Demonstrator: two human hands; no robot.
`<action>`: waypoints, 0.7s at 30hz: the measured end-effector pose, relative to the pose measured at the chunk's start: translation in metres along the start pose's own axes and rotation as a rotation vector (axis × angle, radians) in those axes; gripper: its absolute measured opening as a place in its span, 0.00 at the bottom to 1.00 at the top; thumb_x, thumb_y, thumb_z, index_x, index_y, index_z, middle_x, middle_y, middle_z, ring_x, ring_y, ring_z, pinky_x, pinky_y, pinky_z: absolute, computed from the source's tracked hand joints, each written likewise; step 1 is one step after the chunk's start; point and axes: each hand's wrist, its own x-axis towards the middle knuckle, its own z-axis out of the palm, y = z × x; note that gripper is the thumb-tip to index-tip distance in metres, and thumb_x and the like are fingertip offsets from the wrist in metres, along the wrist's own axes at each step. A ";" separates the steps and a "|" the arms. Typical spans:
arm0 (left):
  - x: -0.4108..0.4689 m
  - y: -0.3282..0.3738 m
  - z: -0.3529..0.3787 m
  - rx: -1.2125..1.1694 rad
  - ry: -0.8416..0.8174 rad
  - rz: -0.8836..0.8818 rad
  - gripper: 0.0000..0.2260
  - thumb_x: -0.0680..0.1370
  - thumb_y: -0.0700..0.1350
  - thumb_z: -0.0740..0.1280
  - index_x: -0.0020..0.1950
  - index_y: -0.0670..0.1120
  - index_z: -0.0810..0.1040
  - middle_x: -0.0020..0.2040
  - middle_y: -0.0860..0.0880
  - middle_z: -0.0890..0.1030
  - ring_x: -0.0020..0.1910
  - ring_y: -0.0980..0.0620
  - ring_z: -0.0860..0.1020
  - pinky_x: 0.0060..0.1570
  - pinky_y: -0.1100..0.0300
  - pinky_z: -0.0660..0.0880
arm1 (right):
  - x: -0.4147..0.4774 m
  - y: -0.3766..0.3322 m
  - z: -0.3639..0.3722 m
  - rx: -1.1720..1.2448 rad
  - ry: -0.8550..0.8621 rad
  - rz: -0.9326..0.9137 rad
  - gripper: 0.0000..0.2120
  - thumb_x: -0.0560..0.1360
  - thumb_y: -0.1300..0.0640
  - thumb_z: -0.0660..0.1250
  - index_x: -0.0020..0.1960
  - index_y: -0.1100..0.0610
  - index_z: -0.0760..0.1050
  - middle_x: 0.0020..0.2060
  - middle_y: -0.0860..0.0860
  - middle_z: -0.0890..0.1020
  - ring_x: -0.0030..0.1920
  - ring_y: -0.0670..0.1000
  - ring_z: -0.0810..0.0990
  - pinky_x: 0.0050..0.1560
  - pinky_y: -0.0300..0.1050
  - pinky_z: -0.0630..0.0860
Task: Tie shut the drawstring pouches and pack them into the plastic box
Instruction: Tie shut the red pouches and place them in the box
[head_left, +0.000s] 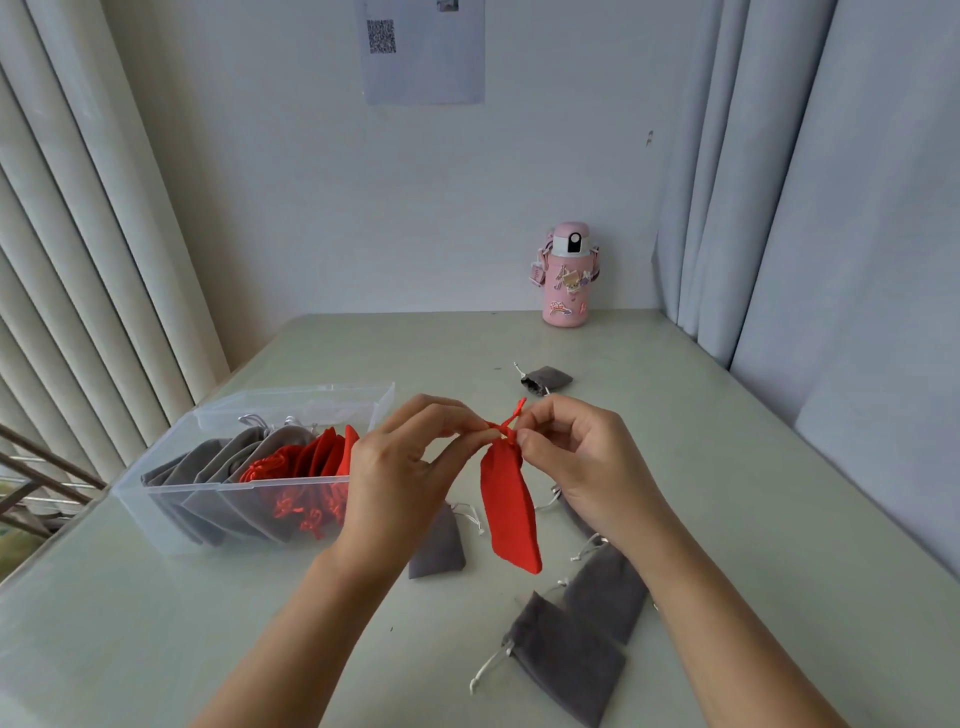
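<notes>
The red pouch (509, 509) hung in the air above the middle of the table (208, 623), carried only by its red drawstring (506, 423). The left hand (395, 467) pinched one run of the cord between thumb and fingertips, and the right hand (576, 457) pinched the other just beside the gathered mouth. The two hands were drawn close together over the neck. Held that way, the pouch's own weight probably kept the neck taut while the knot was worked, so the step in hand looked like the tying rather than the packing.

The clear plastic box (332, 402) sat open toward the table's left edge, within easy reach of the left hand. Packed grey pouches (218, 467) stood on edge in a row inside it, with packed red pouches (306, 462) next to them.

Loose grey pouches (566, 665) lay scattered toward the near right part of the table, awaiting their turn. One more grey pouch (545, 378) lay further back.

The table top was pale green and smooth. A pink water bottle (567, 278) covered in stickers stood at its far edge against the wall. A sheet of paper (423, 52) with a QR code hung above, and curtains (78, 260) flanked both sides.
</notes>
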 end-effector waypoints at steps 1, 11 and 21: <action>0.001 -0.001 0.000 0.006 -0.010 -0.026 0.09 0.71 0.48 0.72 0.41 0.42 0.82 0.41 0.55 0.80 0.40 0.59 0.79 0.43 0.69 0.76 | 0.000 0.000 -0.001 -0.013 0.010 -0.006 0.02 0.70 0.59 0.67 0.39 0.55 0.78 0.35 0.46 0.82 0.37 0.45 0.79 0.42 0.35 0.74; 0.001 -0.004 0.004 -0.281 -0.169 -0.503 0.05 0.75 0.46 0.68 0.41 0.47 0.78 0.36 0.54 0.80 0.36 0.59 0.78 0.38 0.67 0.73 | -0.003 -0.002 0.001 -0.162 -0.045 -0.151 0.05 0.66 0.50 0.63 0.37 0.51 0.74 0.33 0.43 0.77 0.38 0.43 0.75 0.43 0.33 0.71; 0.006 -0.003 0.002 -0.812 -0.166 -0.779 0.08 0.71 0.43 0.67 0.44 0.39 0.77 0.34 0.47 0.82 0.33 0.54 0.80 0.34 0.65 0.76 | -0.005 -0.005 0.003 -0.360 0.068 -0.346 0.00 0.68 0.54 0.63 0.39 0.50 0.72 0.34 0.40 0.77 0.40 0.41 0.75 0.45 0.27 0.67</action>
